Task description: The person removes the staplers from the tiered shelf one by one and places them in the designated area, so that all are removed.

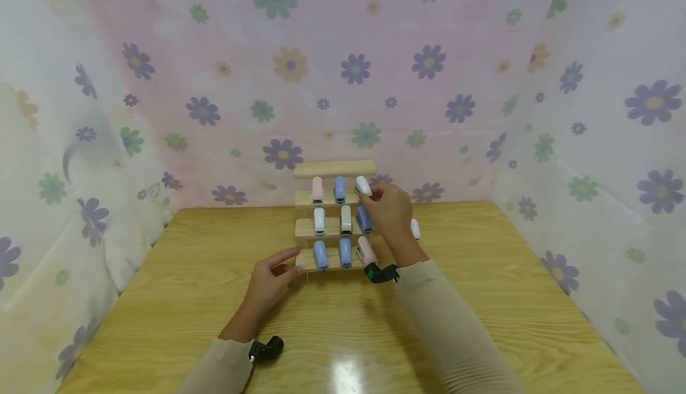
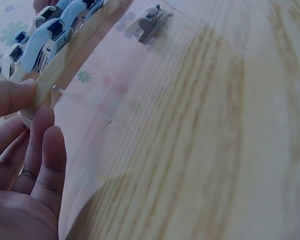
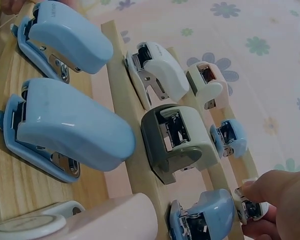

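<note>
A tiered wooden rack carries several mini staplers on its shelves. My right hand pinches a white stapler at the right end of the upper stapler row; the right wrist view shows thumb and fingers around this small stapler. At the lowest shelf's left end, my left hand grips the board edge between thumb and fingers. On that shelf sit two blue staplers and a pink one. The middle row has a white stapler, a grey-green one and a darker blue one.
Beyond my right wrist, another white stapler lies on the wood-grain table, partly hidden. A bare top board crowns the rack. Flower-print cloth encloses the back and both sides.
</note>
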Demonstrator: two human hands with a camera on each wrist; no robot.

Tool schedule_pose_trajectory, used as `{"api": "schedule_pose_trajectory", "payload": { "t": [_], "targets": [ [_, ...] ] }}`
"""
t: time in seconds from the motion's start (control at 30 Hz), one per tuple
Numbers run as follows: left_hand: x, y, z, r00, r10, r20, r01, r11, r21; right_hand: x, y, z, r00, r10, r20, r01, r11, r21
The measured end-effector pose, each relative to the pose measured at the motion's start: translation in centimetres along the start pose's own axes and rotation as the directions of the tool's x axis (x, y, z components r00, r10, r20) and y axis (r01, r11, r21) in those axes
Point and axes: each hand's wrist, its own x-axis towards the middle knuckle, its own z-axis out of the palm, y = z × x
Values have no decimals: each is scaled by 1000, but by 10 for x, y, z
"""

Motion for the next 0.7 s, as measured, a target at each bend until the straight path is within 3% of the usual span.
{"api": "schedule_pose_trajectory", "payload": {
  "t": [0.13,0.47,0.7],
  "targets": [
    [-2,2,2,1000,-13,-22,13,1000,19,1,3,2,1000,-19,4,19,1000,18],
    [-3,5,1,1000,-6,-8,6,1000,14,0,3,4,998,-37,-44,40,998,55],
    [-1,2,0,1000,-5,-10,5,1000,1,-4,-1,-7,999,-25,-40,26,999,36]
  ]
}}
